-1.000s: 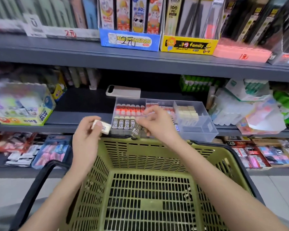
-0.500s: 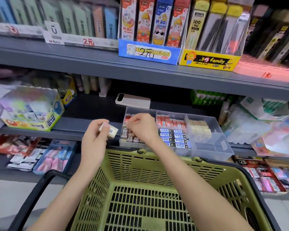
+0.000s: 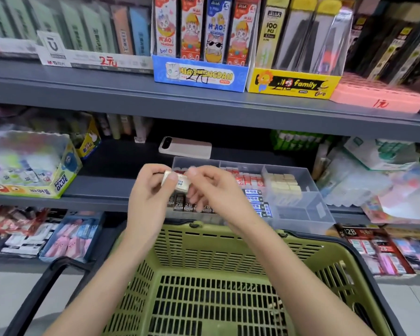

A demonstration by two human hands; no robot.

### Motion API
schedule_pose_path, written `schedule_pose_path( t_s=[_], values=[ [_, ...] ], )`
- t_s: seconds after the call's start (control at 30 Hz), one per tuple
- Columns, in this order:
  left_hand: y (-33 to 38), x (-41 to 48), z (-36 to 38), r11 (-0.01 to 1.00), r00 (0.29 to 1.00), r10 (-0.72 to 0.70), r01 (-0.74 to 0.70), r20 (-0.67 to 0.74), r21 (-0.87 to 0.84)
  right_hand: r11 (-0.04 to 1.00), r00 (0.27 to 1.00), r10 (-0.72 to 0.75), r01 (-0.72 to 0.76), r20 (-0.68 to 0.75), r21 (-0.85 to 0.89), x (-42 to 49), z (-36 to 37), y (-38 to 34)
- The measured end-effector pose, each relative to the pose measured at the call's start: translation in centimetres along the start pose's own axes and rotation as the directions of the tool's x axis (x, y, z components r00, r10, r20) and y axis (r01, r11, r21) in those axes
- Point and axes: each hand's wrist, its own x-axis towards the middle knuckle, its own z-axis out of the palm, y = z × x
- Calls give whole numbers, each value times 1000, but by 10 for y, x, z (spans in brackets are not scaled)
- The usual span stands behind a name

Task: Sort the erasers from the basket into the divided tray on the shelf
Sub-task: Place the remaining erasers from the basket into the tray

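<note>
A small white eraser (image 3: 180, 184) in a printed sleeve is pinched between my left hand (image 3: 150, 192) and my right hand (image 3: 214, 190), in front of the tray's left end. The clear divided tray (image 3: 298, 212) stands on the middle shelf. Its left part holds dark 2B erasers (image 3: 183, 206), the middle part red and blue-white ones (image 3: 255, 197), the right part cream blocks (image 3: 285, 184) with bare room in front. The green mesh basket (image 3: 216, 287) sits below my forearms; I see no erasers in the part of it that shows.
A pink-white phone-like device (image 3: 186, 147) lies behind the tray. A Power Glue box (image 3: 32, 168) stands at the left, bagged goods (image 3: 378, 180) at the right. The upper shelf (image 3: 204, 105) overhangs with boxed stationery. The basket's black handle (image 3: 34, 299) hangs at the lower left.
My right hand has left the tray's 2B compartment and come to the eraser held by my left hand; both hands now pinch it. The view has shifted closer and slightly left.
</note>
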Motion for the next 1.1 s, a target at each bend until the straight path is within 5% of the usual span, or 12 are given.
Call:
schedule_pose_path(
  t_s=[0.23, 0.33, 0.47, 0.6, 0.7, 0.97, 1.1],
  values=[
    [22, -1, 70, 991, 981, -15, 40, 195, -126, 1000, 984, -15, 19, -177, 19, -34, -69, 2],
    [21, -1, 102, 973, 940, 54, -126, 337, 195, 995, 925, -58, 23, -375, -98, -40, -126, 6],
    [15, -3, 138, 713, 806, 202, -511, 556, 481, 831, 800, -164, -204, -577, -518, -31, -207, 20],
    [3, -1, 163, 533, 700, 127, -645, 702, 547, 526, 860, -230, -284, -456, -801, -17, -232, 35],
    [-5, -2, 166, 491, 676, 92, -670, 731, 557, 345, 900, -244, -269, -362, -900, -5, -231, 37],
    [-16, -12, 152, 386, 647, 6, -705, 763, 595, 126, 952, -186, -224, -244, -966, -2, -223, 55],
    [-18, -12, 153, 386, 663, -16, -687, 748, 616, 174, 951, -154, -239, -267, -955, -5, -228, 60]
  ],
)
